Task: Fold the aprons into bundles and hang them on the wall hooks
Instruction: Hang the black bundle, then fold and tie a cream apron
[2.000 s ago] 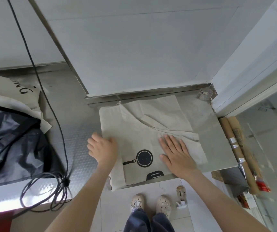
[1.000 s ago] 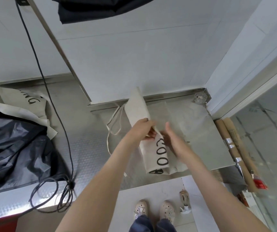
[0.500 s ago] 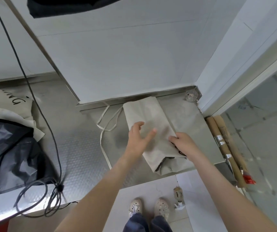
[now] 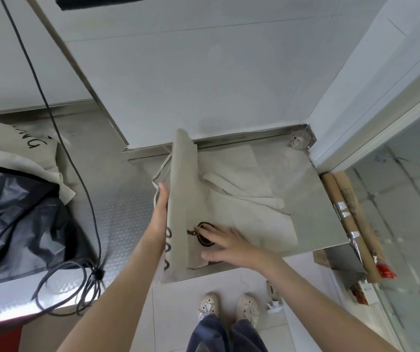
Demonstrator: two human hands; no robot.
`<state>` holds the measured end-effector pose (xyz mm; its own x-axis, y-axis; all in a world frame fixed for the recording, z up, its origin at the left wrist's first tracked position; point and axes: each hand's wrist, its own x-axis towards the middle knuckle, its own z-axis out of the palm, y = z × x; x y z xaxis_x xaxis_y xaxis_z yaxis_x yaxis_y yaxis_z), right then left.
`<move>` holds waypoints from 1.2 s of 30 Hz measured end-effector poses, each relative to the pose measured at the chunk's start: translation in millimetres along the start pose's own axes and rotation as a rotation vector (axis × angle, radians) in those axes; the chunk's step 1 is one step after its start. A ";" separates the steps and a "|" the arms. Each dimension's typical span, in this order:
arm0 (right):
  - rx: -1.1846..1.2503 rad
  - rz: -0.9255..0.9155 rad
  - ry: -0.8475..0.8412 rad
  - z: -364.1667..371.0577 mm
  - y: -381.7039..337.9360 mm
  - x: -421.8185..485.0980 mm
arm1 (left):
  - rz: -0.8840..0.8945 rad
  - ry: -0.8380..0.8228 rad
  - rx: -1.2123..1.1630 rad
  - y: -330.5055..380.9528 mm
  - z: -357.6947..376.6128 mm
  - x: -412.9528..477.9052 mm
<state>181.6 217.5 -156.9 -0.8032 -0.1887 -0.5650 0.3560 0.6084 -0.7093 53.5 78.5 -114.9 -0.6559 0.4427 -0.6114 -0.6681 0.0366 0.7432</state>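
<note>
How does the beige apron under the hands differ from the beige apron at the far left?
The beige apron under the hands lies flat, one side raised by the left hand; the beige apron at the left is crumpled, beside a black sheet. The first shows a round pan print, the second black lettering. Both are beige with black print.

The apron (image 4: 242, 207) is matt beige woven cloth, softly creased, with flat black print. It lies on a surface (image 4: 313, 199) of brushed stainless steel with a dull sheen, while the metal sheet (image 4: 127, 224) further left is embossed with fine dimples. At the left a black plastic bag (image 4: 18, 214) is thin, crinkled and glossy, and the black cable (image 4: 87, 196) beside it looks smooth and rubbery. At the right the kraft-paper rolls (image 4: 348, 196) are brown and matt, bound with shiny silver tape (image 4: 353, 237), and the far wall panels (image 4: 204, 72) are smooth, white and faintly satin.
</note>
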 end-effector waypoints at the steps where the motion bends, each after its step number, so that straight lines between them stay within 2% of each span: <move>1: -0.173 0.023 -0.015 7.3 1.4 3.1 | -0.039 -0.020 -0.059 3.2 -10.8 -2.8; 3: -0.302 0.004 0.003 15.8 4.6 9.3 | -0.135 -0.007 -0.020 2.0 -27.8 -2.2; 4: -0.340 -0.020 0.034 16.5 1.9 10.0 | -0.158 0.076 0.092 -2.0 -36.1 1.3; 7: -0.347 -0.104 0.246 15.9 13.8 18.3 | -0.148 0.363 0.538 -15.3 -61.2 9.6; 9: -0.380 -0.111 0.465 11.7 23.1 14.4 | -0.124 0.517 0.749 -21.9 -68.7 9.8; 11: -0.407 -0.014 0.664 1.6 37.4 5.9 | 0.040 0.674 0.889 -27.5 -66.5 6.9; 13: -0.348 0.191 0.753 -8.1 47.3 -6.3 | 0.244 0.767 1.127 -37.3 -57.7 8.6; 15: -0.280 0.401 0.874 -14.4 55.1 -15.0 | 0.324 0.646 1.417 -53.2 -43.8 13.1; 18: -0.111 0.600 0.937 -17.8 60.2 -22.5 | 0.394 0.305 1.586 -73.8 -15.1 17.3; 20: -0.052 0.597 0.901 -15.7 64.9 -26.5 | 0.394 0.153 1.626 -87.0 -2.4 20.4; 21: -0.020 0.529 0.907 -15.4 66.8 -30.4 | 0.385 0.115 1.617 -92.6 2.0 22.0; 23: 0.104 0.319 0.909 -14.7 62.0 -35.3 | 0.366 0.098 1.549 -98.1 4.6 23.7; 25: 0.286 0.202 0.871 -17.0 55.9 -35.6 | 0.344 0.117 1.514 -101.3 2.5 24.4; 28: 0.343 0.267 0.861 -21.7 62.1 -25.5 | 0.371 0.180 1.647 -109.2 -1.5 28.6; 32: 0.147 0.396 0.885 -19.6 70.3 -8.7 | 0.454 0.259 1.698 -119.5 -4.1 32.5; 34: 0.040 0.437 0.950 -15.3 69.3 -5.6 | 0.461 0.282 1.686 -122.5 -3.5 35.3; 36: 0.020 0.499 1.027 -10.0 69.6 -6.6 | 0.558 0.271 1.669 -123.8 -3.3 35.4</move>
<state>206.9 268.8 -198.3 -0.5778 0.7960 -0.1804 0.7452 0.4244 -0.5143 111.8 86.7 -229.4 -0.8071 0.5802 -0.1097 0.5510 0.8068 0.2133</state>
